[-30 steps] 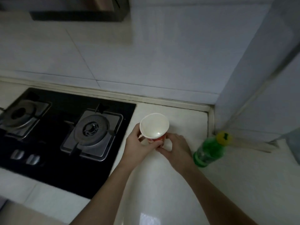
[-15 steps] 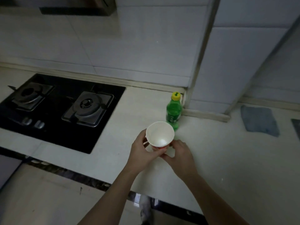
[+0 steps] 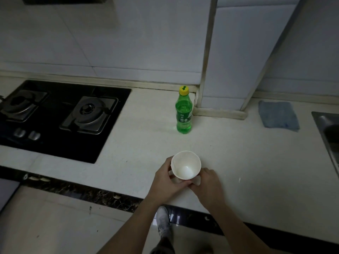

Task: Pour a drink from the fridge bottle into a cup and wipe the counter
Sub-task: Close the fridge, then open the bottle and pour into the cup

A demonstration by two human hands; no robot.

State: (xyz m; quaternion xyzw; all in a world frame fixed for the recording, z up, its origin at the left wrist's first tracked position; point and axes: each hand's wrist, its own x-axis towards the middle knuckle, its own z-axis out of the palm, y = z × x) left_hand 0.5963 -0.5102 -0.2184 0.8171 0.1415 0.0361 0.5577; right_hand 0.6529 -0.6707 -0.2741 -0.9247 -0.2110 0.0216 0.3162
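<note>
Left hand [image 3: 165,178]: gripped cup [image 3: 186,165] side, rim up, near counter [image 3: 238,162] edge.
Bottle [image 3: 183,110]: stood capped behind cup, well apart.
Right hand [image 3: 207,182]: cradled cup base; flat seating was needed before release.
Cloth [image 3: 278,116]: lay flat, far right.

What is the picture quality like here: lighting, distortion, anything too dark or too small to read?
Head view: dim and underexposed, the hob almost black; wide-angle distortion slants the wall trim; the green bottle throws a faint green glow on the counter, its label too small to read; the cup, gripped by the left hand and right hand, looks sharp.
</note>
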